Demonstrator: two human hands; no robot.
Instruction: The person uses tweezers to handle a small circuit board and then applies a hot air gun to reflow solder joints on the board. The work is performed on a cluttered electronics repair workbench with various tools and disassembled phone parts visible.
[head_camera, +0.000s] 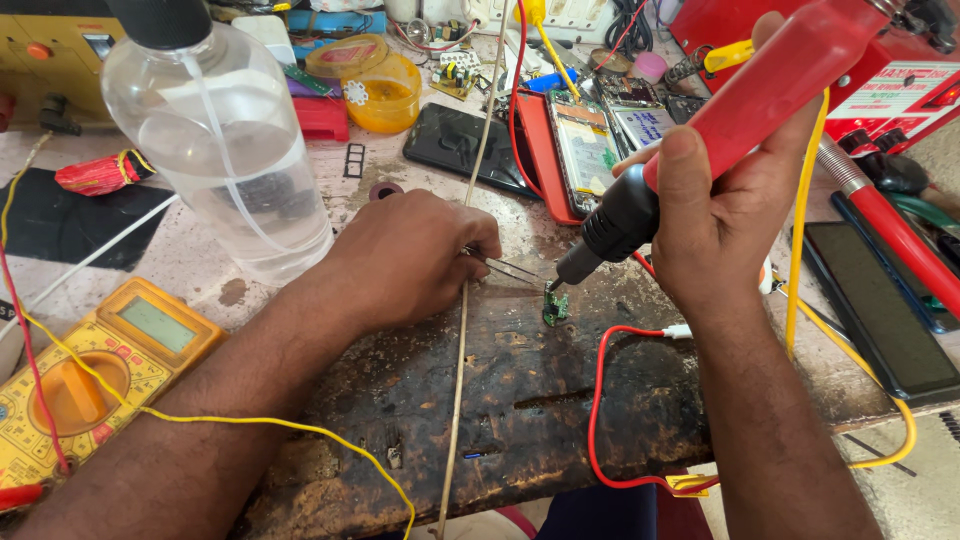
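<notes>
**Hot-air wand and tweezers meet at a small green board**

The right hand (720, 215) is wrapped firmly around a red hot-air wand (760, 90), its black nozzle tilted down and left so the tip sits just above a small green circuit board (555, 305). The left hand (405, 260) is closed in a pinch on metal tweezers (505, 266), whose points reach toward the board from the left; whether they actually touch it is hard to tell at this size.

The board lies on a dark, scorched wooden block (500, 400), near the block's far edge and well away from its near edge, which hangs at the front of the bench. Bare wood lies open in front of the board.

A thin stick (462, 330) crosses the block upright in the view, just right of the left hand. A red wire (600, 400) loops over the block's right part. To the left stand a clear plastic bottle (220, 130) and a yellow multimeter (95, 370), close by the left forearm. Behind the board, an opened phone (580, 145) and a dark phone (455, 145) crowd the far side; a black slab (870, 310) lies beyond the right wrist.
</notes>
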